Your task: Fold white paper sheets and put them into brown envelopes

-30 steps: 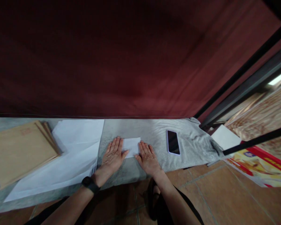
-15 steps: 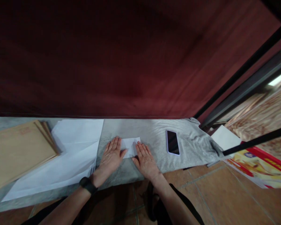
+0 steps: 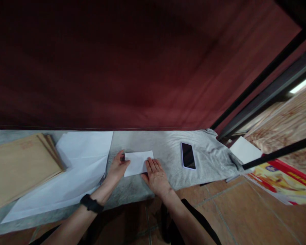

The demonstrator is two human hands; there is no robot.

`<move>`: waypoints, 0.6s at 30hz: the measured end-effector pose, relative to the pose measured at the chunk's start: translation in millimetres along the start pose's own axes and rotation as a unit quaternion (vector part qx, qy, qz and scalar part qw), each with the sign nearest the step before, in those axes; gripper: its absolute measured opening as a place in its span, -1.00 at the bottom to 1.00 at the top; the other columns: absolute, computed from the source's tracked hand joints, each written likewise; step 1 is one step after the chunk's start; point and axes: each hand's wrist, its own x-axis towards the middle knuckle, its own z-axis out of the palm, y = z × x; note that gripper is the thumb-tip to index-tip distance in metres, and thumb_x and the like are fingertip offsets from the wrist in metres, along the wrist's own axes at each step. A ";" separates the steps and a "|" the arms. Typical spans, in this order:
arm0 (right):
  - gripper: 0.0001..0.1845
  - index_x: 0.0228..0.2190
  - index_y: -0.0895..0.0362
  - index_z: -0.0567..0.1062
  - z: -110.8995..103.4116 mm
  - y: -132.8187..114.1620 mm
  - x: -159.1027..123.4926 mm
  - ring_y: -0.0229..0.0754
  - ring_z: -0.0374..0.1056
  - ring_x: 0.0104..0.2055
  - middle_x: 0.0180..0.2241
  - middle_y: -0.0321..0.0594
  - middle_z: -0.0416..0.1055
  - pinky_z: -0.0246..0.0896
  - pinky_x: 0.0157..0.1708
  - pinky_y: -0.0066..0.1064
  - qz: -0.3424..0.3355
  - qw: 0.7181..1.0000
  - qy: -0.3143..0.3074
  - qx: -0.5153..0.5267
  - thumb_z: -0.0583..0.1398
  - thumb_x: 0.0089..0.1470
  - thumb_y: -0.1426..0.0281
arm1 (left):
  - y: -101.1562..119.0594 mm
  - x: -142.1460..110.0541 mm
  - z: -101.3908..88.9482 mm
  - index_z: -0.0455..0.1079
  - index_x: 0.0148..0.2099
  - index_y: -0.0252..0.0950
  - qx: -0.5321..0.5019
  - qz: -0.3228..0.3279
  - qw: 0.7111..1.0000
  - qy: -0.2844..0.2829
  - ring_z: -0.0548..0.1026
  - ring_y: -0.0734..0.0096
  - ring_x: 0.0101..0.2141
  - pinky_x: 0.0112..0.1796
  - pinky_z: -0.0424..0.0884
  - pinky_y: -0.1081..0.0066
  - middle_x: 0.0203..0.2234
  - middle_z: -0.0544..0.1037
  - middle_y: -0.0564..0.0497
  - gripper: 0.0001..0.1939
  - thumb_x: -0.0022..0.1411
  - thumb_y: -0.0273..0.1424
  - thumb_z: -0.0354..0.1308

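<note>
White paper (image 3: 135, 163) lies flat on the grey cloth-covered tabletop (image 3: 140, 185), between our two hands. It's a small rectangle. Long axis runs left-right across the head view, right end a touch farther from us, close to parallel with the bottom edge of the red curtain (image 3: 142, 85). One short edge faces our left hand (image 3: 117, 166), the other end goes under our right fingers. Can't tell which end is the lead one.

Left grip: thumb over the paper's left edge, index curled just beside it with a small gap showing between them. We can't tell if the edge is actually pinched. Right hand (image 3: 156, 175): grip open, palm down, fingers extended and laid over the right end, nothing clasped.

Black watch (image 3: 91, 203) on our left wrist. To the left, large white sheets (image 3: 81, 173) lie on the cloth, with brown envelopes (image 3: 25, 166) overlapping them. To the right, well apart from the paper, phone (image 3: 188, 156) lies screen up, long axis running away from us, far end leaning slightly left. Printed red-and-yellow box (image 3: 283, 180) sits farther right, beyond the cloth's end.
</note>
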 end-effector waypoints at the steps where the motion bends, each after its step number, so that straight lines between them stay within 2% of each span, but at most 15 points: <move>1: -0.30 0.27 0.35 0.27 -0.3 -0.5 0.8 0.10 0.13 0.35 0.32 0.14 0.17 -0.02 0.36 -0.09 0.000 1.000 0.002 -0.002 0.05 0.35 0.08 | 0.7 -0.9 0.7 0.25 0.27 -0.30 -0.035 -0.020 0.999 -0.004 0.55 0.37 -0.38 -0.31 0.48 0.37 -0.26 0.56 0.00 -0.31 0.05 -0.49 0.21; 3: -0.30 0.27 0.33 0.27 -0.8 -1.2 2.2 0.10 0.17 0.33 0.31 0.14 0.19 -0.02 0.35 -0.07 0.000 1.000 0.008 -0.004 0.07 0.33 0.07 | 3.1 -2.9 1.5 0.20 0.31 -0.29 -0.089 -0.055 0.994 -0.007 0.52 0.43 -0.43 -0.36 0.44 0.43 -0.35 0.54 0.08 -0.24 0.02 -0.51 0.22; 6: -0.33 0.28 0.29 0.26 -3.2 -2.6 3.8 0.07 0.23 0.29 0.30 0.08 0.22 -0.01 0.35 -0.07 0.001 1.000 0.011 0.005 0.09 0.33 0.11 | 9.1 -5.9 1.5 0.28 0.27 -0.29 -0.154 -0.081 0.985 -0.012 0.51 0.45 -0.43 -0.38 0.40 0.47 -0.42 0.52 0.13 -0.25 -0.02 -0.52 0.25; 9: -0.45 0.30 0.21 0.25 -9.2 -3.3 5.4 0.01 0.28 0.25 0.31 -0.03 0.22 0.11 0.29 -0.13 0.014 1.000 0.004 0.011 0.06 0.33 0.36 | 18.1 -8.6 0.5 0.36 0.19 -0.28 -0.212 -0.105 0.971 -0.032 0.55 0.42 -0.39 -0.36 0.43 0.46 -0.38 0.58 0.09 -0.33 -0.03 -0.50 0.29; 11: -0.42 0.31 0.14 0.25 -14.9 -2.0 7.4 -0.03 0.32 0.20 0.32 -0.07 0.22 0.20 0.22 -0.18 0.024 1.000 0.005 0.016 0.03 0.28 0.50 | 25.3 -9.8 -0.6 0.40 0.13 -0.29 -0.259 -0.118 0.957 -0.049 0.58 0.38 -0.35 -0.33 0.48 0.42 -0.31 0.62 0.02 -0.44 0.03 -0.44 0.29; 14: -0.41 0.29 0.06 0.29 -23.2 2.8 13.1 -0.09 0.35 0.17 0.26 -0.11 0.31 0.25 0.18 -0.26 0.060 0.992 0.052 0.094 0.00 0.26 0.53 | 34.7 -11.3 -2.2 0.43 0.05 -0.32 -0.314 -0.139 0.935 -0.089 0.61 0.32 -0.31 -0.32 0.52 0.37 -0.28 0.63 -0.07 -0.62 0.23 -0.26 0.18; 16: -0.49 0.21 0.05 0.39 -26.7 6.0 18.5 -0.11 0.37 0.15 0.18 -0.13 0.40 0.26 0.16 -0.30 0.101 0.964 0.109 0.222 -0.02 0.29 0.46 | 38.0 -13.6 -2.1 0.42 0.05 -0.34 -0.320 -0.156 0.928 -0.114 0.63 0.29 -0.28 -0.29 0.55 0.33 -0.26 0.64 -0.13 -0.63 0.32 -0.23 0.08; 18: -0.58 0.06 0.07 0.52 -27.8 7.2 24.0 -0.10 0.43 0.06 0.03 -0.14 0.52 0.31 0.08 -0.31 0.151 0.899 0.153 0.380 -0.01 0.33 0.32 | 38.5 -17.7 -0.1 0.38 0.10 -0.34 -0.307 -0.161 0.929 -0.131 0.63 0.28 -0.21 -0.21 0.55 0.31 -0.20 0.63 -0.15 -0.64 0.31 -0.29 0.09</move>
